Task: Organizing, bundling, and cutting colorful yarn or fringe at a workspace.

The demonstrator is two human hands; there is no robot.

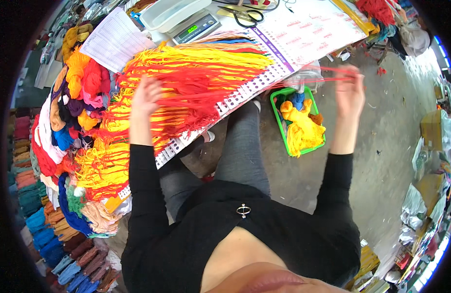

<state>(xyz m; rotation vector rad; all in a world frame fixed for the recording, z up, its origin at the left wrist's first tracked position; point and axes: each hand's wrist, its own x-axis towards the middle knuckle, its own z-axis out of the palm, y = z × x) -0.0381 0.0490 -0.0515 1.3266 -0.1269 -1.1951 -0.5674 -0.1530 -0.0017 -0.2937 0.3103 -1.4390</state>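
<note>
My right hand (350,92) is raised over the floor at the right, its fingers closed on strands of red thread (328,79). The strands stretch leftward, nearly level, to the table edge. My left hand (146,96) hovers at the left over a wide spread of yellow and red threads (225,66); its fingers look curled but blurred, and their grip is unclear. A loose mass of red thread (186,88), partly blurred, lies to the right of that hand. Along the table's near edge runs a white punched card strip (245,91) with a purple band, with thread bundles beside it.
A digital scale (195,29) with a clear plastic tub (172,12), black scissors (246,17) and a printed sheet (113,41) are on the table. Colourful skeins (59,122) pile up at the left. A green basket (290,141) of yarn stands beside my leg.
</note>
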